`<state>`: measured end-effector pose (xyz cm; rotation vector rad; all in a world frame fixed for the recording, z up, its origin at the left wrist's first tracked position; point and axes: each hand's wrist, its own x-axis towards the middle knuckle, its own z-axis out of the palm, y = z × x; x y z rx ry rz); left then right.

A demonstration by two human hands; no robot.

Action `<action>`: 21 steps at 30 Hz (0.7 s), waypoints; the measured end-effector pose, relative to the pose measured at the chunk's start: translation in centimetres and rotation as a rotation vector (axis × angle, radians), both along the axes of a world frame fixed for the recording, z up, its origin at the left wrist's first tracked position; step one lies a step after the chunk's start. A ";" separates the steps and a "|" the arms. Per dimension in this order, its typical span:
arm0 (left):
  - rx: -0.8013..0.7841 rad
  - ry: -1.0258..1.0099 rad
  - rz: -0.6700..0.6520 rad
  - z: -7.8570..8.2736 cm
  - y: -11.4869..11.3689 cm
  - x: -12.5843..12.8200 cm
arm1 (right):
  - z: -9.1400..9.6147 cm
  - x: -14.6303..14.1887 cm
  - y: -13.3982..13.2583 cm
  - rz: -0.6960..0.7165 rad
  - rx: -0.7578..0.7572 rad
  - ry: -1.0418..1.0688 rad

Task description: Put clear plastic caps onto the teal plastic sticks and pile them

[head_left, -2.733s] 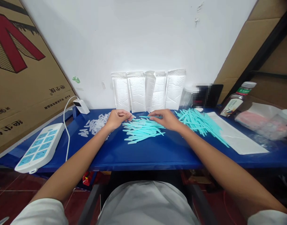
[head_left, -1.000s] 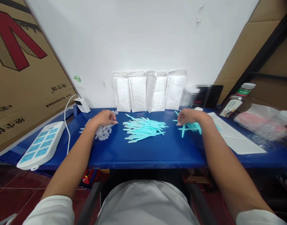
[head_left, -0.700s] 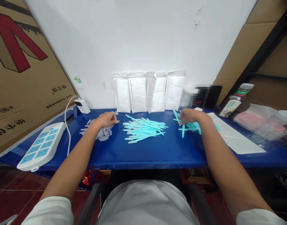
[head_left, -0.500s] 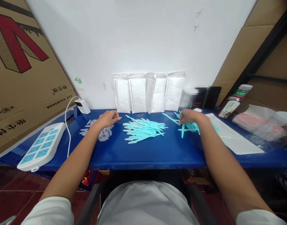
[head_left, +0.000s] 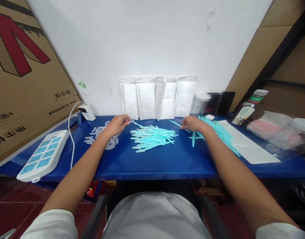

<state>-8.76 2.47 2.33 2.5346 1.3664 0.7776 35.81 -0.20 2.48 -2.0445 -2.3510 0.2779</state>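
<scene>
Between the fingertips of my left hand (head_left: 119, 125) is a small translucent cap. The hand is just right of a pile of loose translucent caps (head_left: 112, 142), partly covered by my forearm. At the table's middle lies a heap of thin turquoise sticks (head_left: 152, 136), with whitish translucent caps on many left ends. My right hand (head_left: 192, 123) is closed on a turquoise stick (head_left: 175, 123) whose tip points left. More bare turquoise sticks (head_left: 223, 136) lie to the right of that hand, partly hidden by the wrist.
White padded envelopes (head_left: 145, 99) lean against the wall. A power strip (head_left: 44, 154) and a white plug-in device (head_left: 87, 113) are at left on the blue table (head_left: 152, 162). To the right are a white sheet (head_left: 252, 146), a bottle (head_left: 247, 108) and a clear jar (head_left: 303, 132).
My right hand has moved left from the stick pile with a turquoise stick in its fingers. My left hand has shifted slightly right, with a cap in its fingers.
</scene>
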 end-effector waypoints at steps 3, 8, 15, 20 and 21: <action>0.014 0.004 -0.017 -0.2 -0.2 0.5 | -0.4 -1.0 -0.1 0.040 -0.011 0.034; 0.030 -0.024 -0.052 -0.2 -0.9 1.4 | -0.4 -1.5 -0.2 0.107 0.090 0.218; 0.049 -0.173 -0.094 -0.2 -1.9 3.1 | 0.6 -4.5 -2.1 0.320 0.015 0.844; 0.091 -0.230 -0.118 -0.2 -2.8 4.3 | 0.9 -6.6 -3.2 0.355 -0.095 0.955; 0.097 -0.237 -0.116 -0.2 -2.9 4.4 | 0.9 -6.8 -3.3 0.357 -0.110 0.959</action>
